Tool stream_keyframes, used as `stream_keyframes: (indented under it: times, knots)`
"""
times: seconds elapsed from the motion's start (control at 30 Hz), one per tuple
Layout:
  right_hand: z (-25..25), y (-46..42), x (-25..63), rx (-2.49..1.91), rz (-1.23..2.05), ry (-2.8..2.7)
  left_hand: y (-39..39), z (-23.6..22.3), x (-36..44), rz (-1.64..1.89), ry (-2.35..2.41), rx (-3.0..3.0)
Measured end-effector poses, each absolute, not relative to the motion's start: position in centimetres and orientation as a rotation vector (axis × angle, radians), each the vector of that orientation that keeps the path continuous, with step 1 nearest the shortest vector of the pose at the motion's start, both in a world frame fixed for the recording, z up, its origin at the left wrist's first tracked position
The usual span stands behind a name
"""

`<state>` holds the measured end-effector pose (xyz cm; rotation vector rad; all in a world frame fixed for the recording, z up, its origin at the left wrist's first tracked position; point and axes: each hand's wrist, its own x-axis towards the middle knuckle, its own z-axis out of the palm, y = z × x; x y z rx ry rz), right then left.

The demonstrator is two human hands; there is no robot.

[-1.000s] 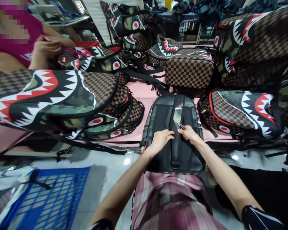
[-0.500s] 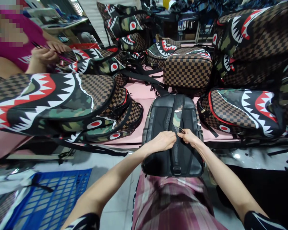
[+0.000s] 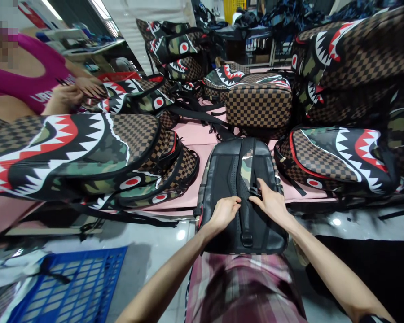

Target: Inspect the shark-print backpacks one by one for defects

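Note:
A black backpack [image 3: 218, 175] lies with its strapped back panel up, between the pink table and my lap. My left hand [image 3: 225, 211] is over its middle, thumb and fingertips pinched together beside the strap [image 3: 243, 215]; anything between them is too small to make out. Just right of the strap, my right hand [image 3: 272, 204] has thumb and forefinger spread around small dark thread snips [image 3: 256, 189], which are blurred and partly hidden. Under the strap shows a camouflage patch [image 3: 246, 168].
Shark-mouth checkered backpacks [image 3: 134, 139] lie at left, with another backpack [image 3: 326, 157] at right and a stack [image 3: 357, 58] behind it. The pink table [image 3: 191, 134] runs across. A co-worker's hand [image 3: 65, 96] works at far left. A blue crate [image 3: 77, 278] stands on the floor.
My hands have drawn slightly apart and lower on the backpack. My right thumb and forefinger have spread from a tight grip around the snips. The view has tilted up slightly.

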<state>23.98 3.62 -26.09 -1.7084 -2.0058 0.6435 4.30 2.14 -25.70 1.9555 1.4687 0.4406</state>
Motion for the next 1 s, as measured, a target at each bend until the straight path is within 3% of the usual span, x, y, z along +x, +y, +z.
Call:
stream_keyframes:
  times: [0.1, 0.27, 1.0]
  knots:
    - [-25.2, 1.9, 25.0, -1.653, 0.247, -2.21, 2.1, -25.8, 4.6, 0.482, 1.482, 1.857]
    - [-24.6, 1.2, 25.0, -1.405, 0.02, -2.397, 2.6, -26.7, 4.8, 0.583, 1.471, 1.634]
    - [-25.8, 1.8, 23.3, -1.275, -0.233, -2.49, 2.9, -27.7, 5.9, 0.807, 1.286, 1.178]
